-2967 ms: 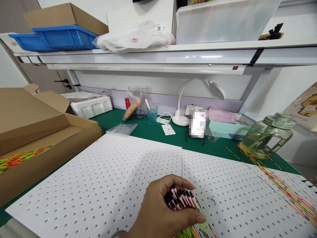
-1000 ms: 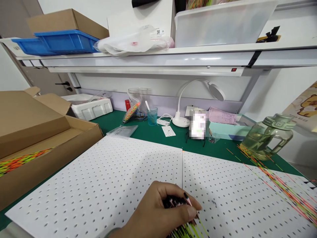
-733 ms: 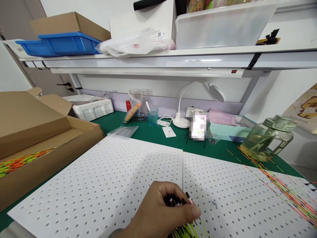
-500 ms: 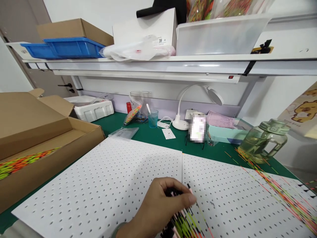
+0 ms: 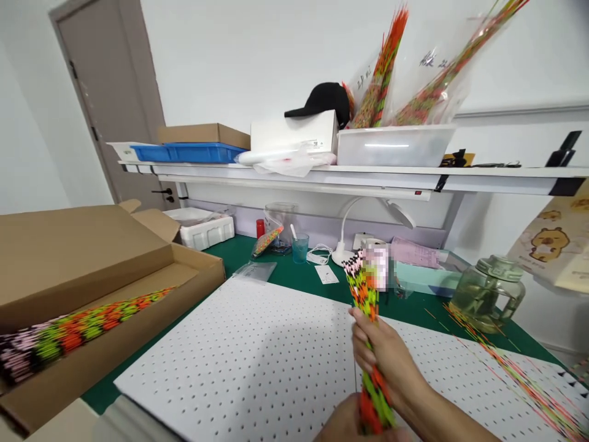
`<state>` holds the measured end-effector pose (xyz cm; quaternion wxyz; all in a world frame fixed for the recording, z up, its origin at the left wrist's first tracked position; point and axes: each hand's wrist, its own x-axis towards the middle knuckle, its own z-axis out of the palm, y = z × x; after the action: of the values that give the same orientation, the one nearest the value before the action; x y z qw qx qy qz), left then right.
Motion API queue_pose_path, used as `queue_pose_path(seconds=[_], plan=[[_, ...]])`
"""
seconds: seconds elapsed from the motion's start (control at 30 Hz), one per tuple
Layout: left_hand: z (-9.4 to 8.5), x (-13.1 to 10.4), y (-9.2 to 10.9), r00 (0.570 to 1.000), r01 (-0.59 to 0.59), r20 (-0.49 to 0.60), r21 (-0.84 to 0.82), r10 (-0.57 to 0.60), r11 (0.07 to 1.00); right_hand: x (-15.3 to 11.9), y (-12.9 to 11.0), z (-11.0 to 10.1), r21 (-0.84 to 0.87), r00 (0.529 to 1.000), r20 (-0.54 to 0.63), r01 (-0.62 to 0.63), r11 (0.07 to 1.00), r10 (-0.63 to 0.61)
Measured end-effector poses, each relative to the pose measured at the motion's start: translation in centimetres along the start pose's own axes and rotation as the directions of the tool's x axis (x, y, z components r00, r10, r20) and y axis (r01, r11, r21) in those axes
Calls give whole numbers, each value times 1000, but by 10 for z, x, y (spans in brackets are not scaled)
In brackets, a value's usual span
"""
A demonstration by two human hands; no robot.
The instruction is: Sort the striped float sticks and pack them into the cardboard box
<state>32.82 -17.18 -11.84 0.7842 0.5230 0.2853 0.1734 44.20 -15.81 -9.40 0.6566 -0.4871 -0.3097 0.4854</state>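
An upright bundle of thin sticks, banded orange, green and black with pink and black tips at the top, stands in front of me over the boards. My right hand is closed round its middle, fingers wrapped across the sticks. Lower down, at the bottom edge of the picture, my left hand is closed about the bundle's lower part; some of that hand is cut off. Beneath lie white perforated boards. More of the same sticks lie in an open cardboard box at left.
Loose thin sticks lie on the right board. Behind them stands a green-tinted jug. A white lamp, a blue cup and a plastic bag are on the green tabletop. A loaded shelf runs above.
The view has tilted up. My right hand has come into view gripping the bundle, which now stands raised and upright. My left hand has gone from the bundle's tips down to its lower part.
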Motion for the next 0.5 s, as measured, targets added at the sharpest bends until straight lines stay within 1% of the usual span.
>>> queue_pose_path(seconds=[0.03,0.07,0.1,0.17,0.2,0.27,0.33,0.37,0.43,0.5], plan=[[-3,-1,1,1000,28,5,34,-28,999,10,1,17,43,1000,4,18,999,-18],[-11,-3,4,998,55,-19,74,-53,996,20,4,34,75,1000,13,25,997,-26],[-23,-6,9,995,85,-65,120,-78,989,27,7,48,93,999,30,16,996,-19],[-57,-17,24,975,159,-192,232,-115,960,39,17,69,82,996,83,-27,996,20],[-77,-25,32,957,198,-263,299,-119,934,42,23,74,47,992,118,-53,997,47],[-119,-40,49,915,264,-396,453,-73,851,46,36,76,-76,981,166,-88,993,100],[-157,-51,64,874,305,-484,618,45,724,45,49,68,-221,972,187,-98,970,141],[-174,-55,69,857,321,-503,690,110,649,43,56,62,-285,968,193,-100,953,159],[-198,-56,74,828,366,-518,789,214,493,37,69,49,-381,957,222,-91,920,187],[-211,-53,72,808,411,-515,841,285,352,32,82,37,-425,948,267,-45,904,173]])
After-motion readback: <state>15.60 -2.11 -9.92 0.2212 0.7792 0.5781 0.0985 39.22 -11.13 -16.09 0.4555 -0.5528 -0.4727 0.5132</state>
